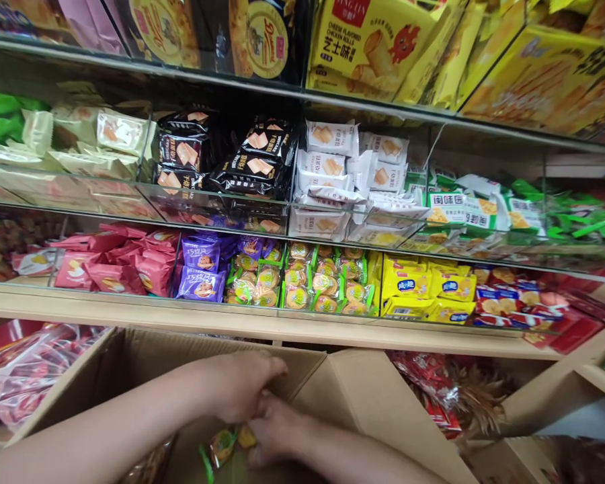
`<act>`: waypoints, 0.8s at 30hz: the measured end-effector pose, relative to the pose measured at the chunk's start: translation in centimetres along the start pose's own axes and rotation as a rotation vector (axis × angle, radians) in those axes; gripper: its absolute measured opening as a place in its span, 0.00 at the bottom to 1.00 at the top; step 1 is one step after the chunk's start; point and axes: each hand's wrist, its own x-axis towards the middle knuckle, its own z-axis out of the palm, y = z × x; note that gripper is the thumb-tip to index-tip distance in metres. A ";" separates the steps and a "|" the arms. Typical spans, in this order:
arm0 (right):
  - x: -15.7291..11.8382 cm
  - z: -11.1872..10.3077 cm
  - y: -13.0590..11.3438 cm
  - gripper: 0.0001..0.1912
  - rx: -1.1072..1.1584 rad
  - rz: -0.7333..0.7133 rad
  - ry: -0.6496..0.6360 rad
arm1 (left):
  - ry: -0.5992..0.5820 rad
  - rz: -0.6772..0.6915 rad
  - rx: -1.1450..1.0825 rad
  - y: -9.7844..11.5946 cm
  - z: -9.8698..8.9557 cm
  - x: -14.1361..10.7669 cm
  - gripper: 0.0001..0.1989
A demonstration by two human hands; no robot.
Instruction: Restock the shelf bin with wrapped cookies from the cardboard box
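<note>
Both my hands are inside or just over an open cardboard box (pixel 363 390) below the shelves. My left hand (pixel 245 386) reaches in from the left with its fingers curled and partly hidden where it meets the other hand. Just under it my right hand (pixel 277 427) is closed, its fingertips at a small cookie packet (pixel 246 437) that shows only in part. Beside these fingers, to the left, is another green-edged clear cookie packet (pixel 222 447). Whether the left fingers grip anything is hidden.
Glass-fronted shelves carry rows of snacks: green-edged cookie packets (pixel 325 279), purple packets (pixel 202 269), yellow packets (pixel 428 286) and white packets (pixel 330 161). A wooden shelf edge (pixel 262 326) runs right behind the box. Bagged pink goods (pixel 35 370) lie left.
</note>
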 end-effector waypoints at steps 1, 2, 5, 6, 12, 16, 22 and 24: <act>-0.1 -1.6 -0.5 0.33 0.021 -0.018 0.023 | -0.004 -0.026 0.020 -0.3 -0.4 0.0 0.23; -0.4 -3.1 -1.1 0.33 0.074 0.001 0.101 | -0.003 -0.059 0.036 -0.5 -0.8 0.0 0.24; -1.5 -7.1 -2.9 0.32 0.183 0.063 0.380 | 0.065 -0.168 0.048 -0.4 -1.1 -0.3 0.28; -1.8 -7.9 -3.3 0.31 0.186 0.049 0.459 | 0.102 -0.188 0.042 -0.3 -1.0 -0.3 0.31; -2.9 -8.8 -3.9 0.34 0.127 -0.045 0.817 | 0.204 -0.118 -0.237 0.9 -0.6 0.1 0.37; -3.0 -9.4 -3.4 0.29 0.203 -0.001 0.920 | 0.206 -0.088 -0.445 1.4 -1.2 0.2 0.35; -3.4 -10.1 -2.5 0.26 0.277 -0.067 0.872 | 0.187 -0.095 -0.584 1.4 -1.4 0.6 0.34; -3.3 -9.9 -2.3 0.28 0.338 -0.065 0.850 | 0.202 -0.090 -0.597 1.3 -1.3 0.8 0.33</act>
